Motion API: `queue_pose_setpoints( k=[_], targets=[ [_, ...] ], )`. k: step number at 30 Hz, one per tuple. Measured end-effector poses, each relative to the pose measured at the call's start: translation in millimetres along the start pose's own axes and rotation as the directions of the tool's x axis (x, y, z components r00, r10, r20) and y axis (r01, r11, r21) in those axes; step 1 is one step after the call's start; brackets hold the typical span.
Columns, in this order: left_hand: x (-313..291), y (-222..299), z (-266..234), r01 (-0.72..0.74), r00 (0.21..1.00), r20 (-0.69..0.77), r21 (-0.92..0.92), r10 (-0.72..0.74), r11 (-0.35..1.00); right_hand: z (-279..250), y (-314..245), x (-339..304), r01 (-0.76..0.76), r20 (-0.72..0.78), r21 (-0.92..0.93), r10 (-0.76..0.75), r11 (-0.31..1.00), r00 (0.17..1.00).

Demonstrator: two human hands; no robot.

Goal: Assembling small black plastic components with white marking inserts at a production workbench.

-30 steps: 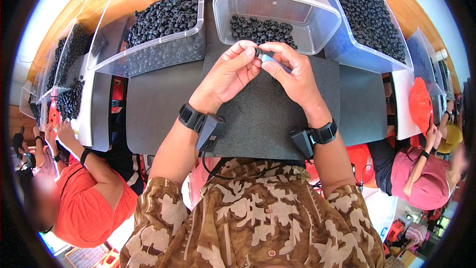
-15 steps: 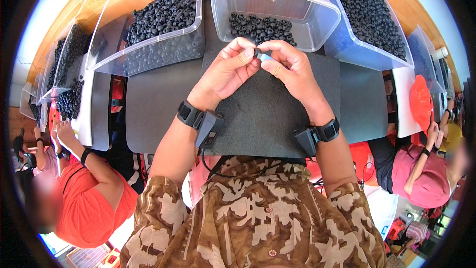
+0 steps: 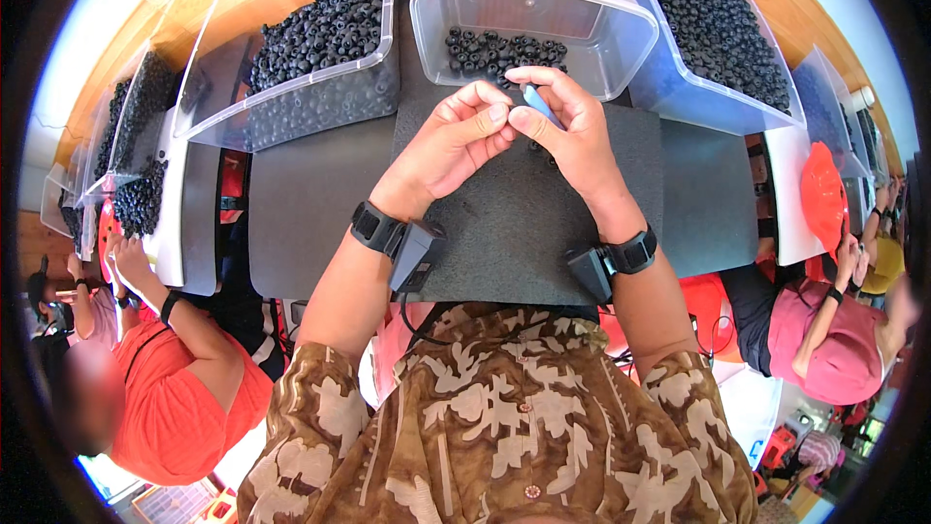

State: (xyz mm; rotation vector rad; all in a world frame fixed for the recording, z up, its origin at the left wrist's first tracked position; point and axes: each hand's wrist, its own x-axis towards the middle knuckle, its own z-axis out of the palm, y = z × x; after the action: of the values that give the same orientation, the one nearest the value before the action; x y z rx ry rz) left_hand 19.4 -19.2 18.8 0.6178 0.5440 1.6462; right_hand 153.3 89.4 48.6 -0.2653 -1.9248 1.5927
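Note:
My left hand (image 3: 454,141) is closed in a pinch above the dark mat (image 3: 475,223), its fingertips meeting those of my right hand. Whatever it pinches is too small or hidden to make out. My right hand (image 3: 572,131) grips a slim light-blue tool (image 3: 541,105), whose kind I cannot tell, slanting between thumb and fingers. Just beyond the fingertips stands a clear plastic bin (image 3: 621,49) with a shallow heap of small round black parts with holes (image 3: 485,51). Beneath my right palm, small dark pieces (image 3: 534,146) show on the mat.
A large clear bin of black parts (image 3: 320,34) stands at the left, another full bin (image 3: 713,30) at the right. Co-workers sit on both sides, one in an orange-red shirt (image 3: 194,408), one in pink (image 3: 824,340). A red bowl-like thing (image 3: 822,196) is at the right.
The black ring-shaped part at my fingertips no longer shows there. The blue tool has tilted more upright in my right hand. Small dark pieces now show on the mat under that hand.

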Motion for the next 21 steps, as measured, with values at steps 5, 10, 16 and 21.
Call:
queue_pose_setpoints(
  k=[5, 10, 16, 21],
  targets=[
    [-15.1, 47.2, 42.0, -0.222, 0.934, -0.043, 0.710, 0.356, 0.668, -14.4, 11.9, 1.4, -0.068, -0.155, -0.027, 0.064, 0.997, 0.986],
    [-32.5, 149.4, 46.5, -0.114, 0.503, 0.063, 0.994, 0.862, -0.006, -7.8, -5.0, 2.5, -0.070, -0.236, 0.058, 0.081, 0.996, 0.968],
    [-12.8, 89.0, 58.2, -0.187, 0.705, 0.435, 0.876, 0.560, -0.444, -13.6, 5.2, 2.1, -0.040, -0.304, 0.070, 0.059, 0.997, 0.951],
    [5.6, -0.6, 38.9, -0.243, 0.945, 0.271, 0.957, 0.184, -0.161, -14.0, 11.2, 4.4, 0.011, -0.355, 0.081, 0.019, 0.997, 0.935]
  ],
)
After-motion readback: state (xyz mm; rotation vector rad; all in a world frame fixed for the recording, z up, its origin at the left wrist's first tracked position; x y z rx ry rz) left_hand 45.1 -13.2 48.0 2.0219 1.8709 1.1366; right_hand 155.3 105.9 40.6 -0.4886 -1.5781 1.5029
